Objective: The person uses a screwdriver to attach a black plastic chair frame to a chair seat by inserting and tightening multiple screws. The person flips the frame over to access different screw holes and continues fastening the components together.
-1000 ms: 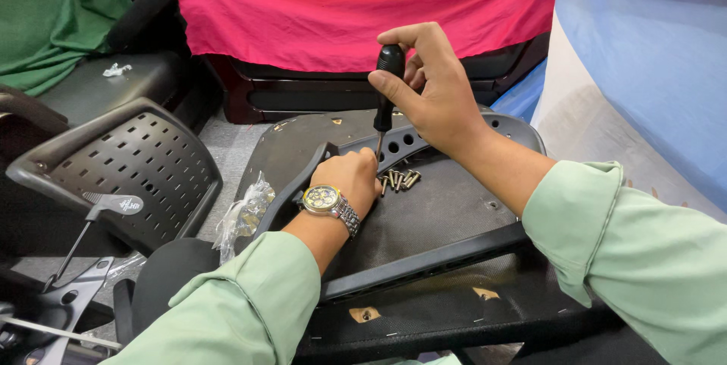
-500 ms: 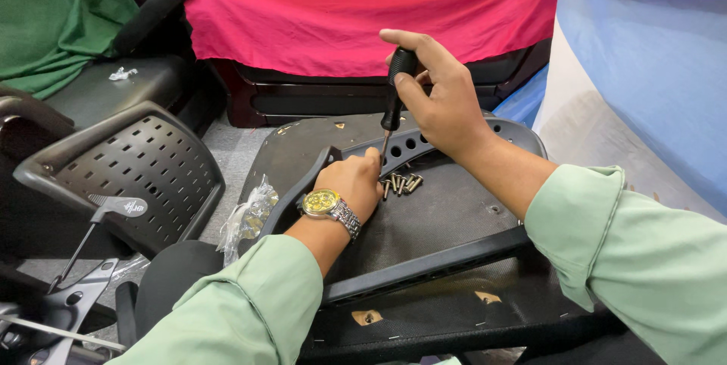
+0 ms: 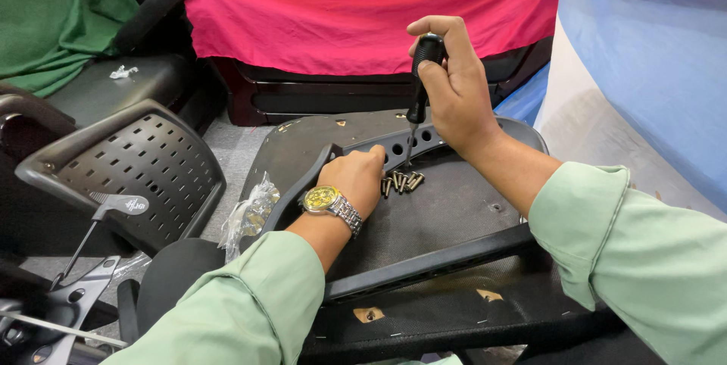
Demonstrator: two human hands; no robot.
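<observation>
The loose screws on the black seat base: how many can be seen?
About 6 screws, though they overlap, so the count is uncertain. All lie in one small pile on the seat base, just right of the left hand and below the screwdriver tip. More may be hidden under that hand.

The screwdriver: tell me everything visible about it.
The screwdriver has a black handle and a thin metal shaft. It stands nearly upright, tip down at the perforated black bracket, just above a small pile of screws. The right hand wraps the handle; the left hand rests beside the tip, not touching it.
</observation>
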